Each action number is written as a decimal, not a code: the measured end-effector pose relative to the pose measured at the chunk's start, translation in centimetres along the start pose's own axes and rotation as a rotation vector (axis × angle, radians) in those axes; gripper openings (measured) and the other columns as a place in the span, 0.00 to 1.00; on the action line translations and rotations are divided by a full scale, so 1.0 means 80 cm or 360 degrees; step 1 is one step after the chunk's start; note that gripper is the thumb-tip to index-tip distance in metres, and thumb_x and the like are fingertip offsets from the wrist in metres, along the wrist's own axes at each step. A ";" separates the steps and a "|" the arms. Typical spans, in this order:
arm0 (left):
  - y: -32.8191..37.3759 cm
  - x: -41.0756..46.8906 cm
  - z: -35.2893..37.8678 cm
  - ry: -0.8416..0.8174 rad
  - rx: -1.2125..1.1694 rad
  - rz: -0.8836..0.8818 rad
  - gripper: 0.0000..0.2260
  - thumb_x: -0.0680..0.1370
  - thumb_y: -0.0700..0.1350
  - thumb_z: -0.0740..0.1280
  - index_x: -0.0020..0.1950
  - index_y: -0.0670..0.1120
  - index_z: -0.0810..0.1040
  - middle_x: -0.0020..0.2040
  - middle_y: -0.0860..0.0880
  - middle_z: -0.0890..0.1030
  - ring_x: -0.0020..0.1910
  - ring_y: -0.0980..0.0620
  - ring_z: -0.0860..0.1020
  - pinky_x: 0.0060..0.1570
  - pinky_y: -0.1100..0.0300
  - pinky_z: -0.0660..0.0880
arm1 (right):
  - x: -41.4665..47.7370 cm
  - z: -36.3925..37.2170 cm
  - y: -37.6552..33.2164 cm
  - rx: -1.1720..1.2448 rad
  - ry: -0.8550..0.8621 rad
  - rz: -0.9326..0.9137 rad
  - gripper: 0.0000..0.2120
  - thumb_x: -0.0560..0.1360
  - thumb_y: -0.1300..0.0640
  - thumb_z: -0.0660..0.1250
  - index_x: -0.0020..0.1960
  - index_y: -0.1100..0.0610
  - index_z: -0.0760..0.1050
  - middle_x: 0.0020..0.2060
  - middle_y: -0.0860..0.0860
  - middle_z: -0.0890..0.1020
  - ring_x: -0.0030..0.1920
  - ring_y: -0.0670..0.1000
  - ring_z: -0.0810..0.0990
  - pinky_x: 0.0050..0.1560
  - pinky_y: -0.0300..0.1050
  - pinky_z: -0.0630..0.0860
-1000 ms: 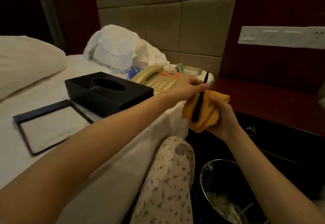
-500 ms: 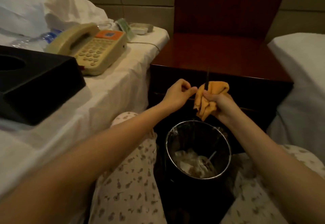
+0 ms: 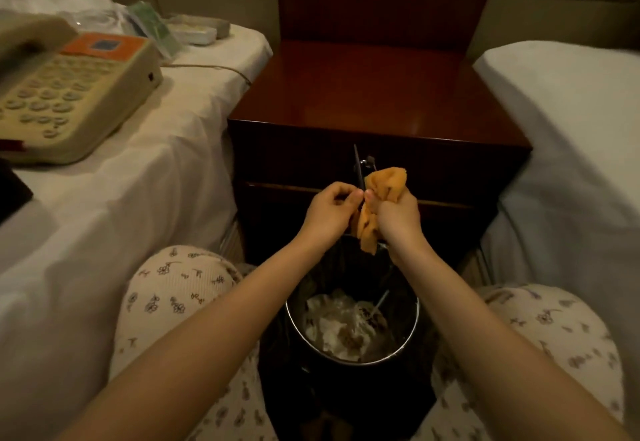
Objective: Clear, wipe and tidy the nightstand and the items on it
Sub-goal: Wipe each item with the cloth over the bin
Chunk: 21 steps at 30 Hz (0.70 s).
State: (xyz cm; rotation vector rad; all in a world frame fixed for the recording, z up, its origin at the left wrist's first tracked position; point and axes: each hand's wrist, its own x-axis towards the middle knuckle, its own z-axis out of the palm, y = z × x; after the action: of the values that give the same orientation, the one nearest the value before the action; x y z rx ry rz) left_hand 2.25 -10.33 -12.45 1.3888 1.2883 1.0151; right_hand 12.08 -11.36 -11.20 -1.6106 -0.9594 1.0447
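Both grips are sitting closer over the far rim of the bin (image 3: 353,361) than half a second ago, and the telephone (image 3: 69,94) is sliding toward the left edge of my feed. My right grip (image 3: 394,217) is curling tightly round the bunched orange cloth (image 3: 386,180), which is wrapping the lower part of the black pen (image 3: 357,166). My left grip (image 3: 327,213) is pinching the pen just beside it, fingertips touching the right thumb. The pen is pointing upward in front of the nightstand (image 3: 374,94), below its tabletop.

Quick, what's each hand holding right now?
Left hand: pinching the pen.
Right hand: gripping the cloth, wrapped round the pen.
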 end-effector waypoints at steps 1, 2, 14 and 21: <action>-0.002 0.001 -0.001 0.0024 -0.0028 -0.0040 0.06 0.80 0.45 0.61 0.52 0.46 0.76 0.41 0.54 0.76 0.38 0.59 0.74 0.36 0.68 0.70 | 0.000 0.002 0.001 -0.0035 -0.0007 -0.0006 0.13 0.78 0.56 0.63 0.62 0.54 0.73 0.48 0.49 0.76 0.55 0.54 0.77 0.61 0.56 0.74; -0.004 0.001 -0.002 0.0046 -0.0041 -0.0076 0.08 0.80 0.45 0.61 0.55 0.45 0.77 0.43 0.53 0.77 0.41 0.59 0.74 0.37 0.68 0.71 | 0.000 0.005 0.004 -0.0054 -0.0020 0.0001 0.12 0.78 0.56 0.63 0.61 0.54 0.73 0.48 0.50 0.77 0.56 0.54 0.77 0.61 0.56 0.73; -0.005 0.005 0.000 0.0014 0.0136 -0.0332 0.13 0.82 0.46 0.55 0.55 0.38 0.74 0.47 0.41 0.77 0.46 0.45 0.78 0.54 0.46 0.77 | -0.011 0.008 0.008 -0.0469 0.0101 -0.0770 0.14 0.77 0.57 0.64 0.62 0.57 0.72 0.55 0.51 0.75 0.53 0.48 0.74 0.50 0.39 0.68; -0.004 -0.006 0.003 -0.0202 0.0386 -0.0234 0.07 0.79 0.37 0.57 0.54 0.40 0.73 0.39 0.47 0.75 0.36 0.51 0.73 0.35 0.59 0.71 | -0.003 0.009 0.018 -0.0758 -0.0127 -0.0965 0.17 0.73 0.68 0.62 0.59 0.57 0.77 0.70 0.53 0.68 0.71 0.54 0.63 0.68 0.45 0.62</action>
State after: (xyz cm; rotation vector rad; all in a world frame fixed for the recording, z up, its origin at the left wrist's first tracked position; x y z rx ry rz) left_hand 2.38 -10.84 -12.79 1.4892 1.4301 0.6774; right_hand 11.51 -11.74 -12.68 -1.4890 -1.7114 0.4793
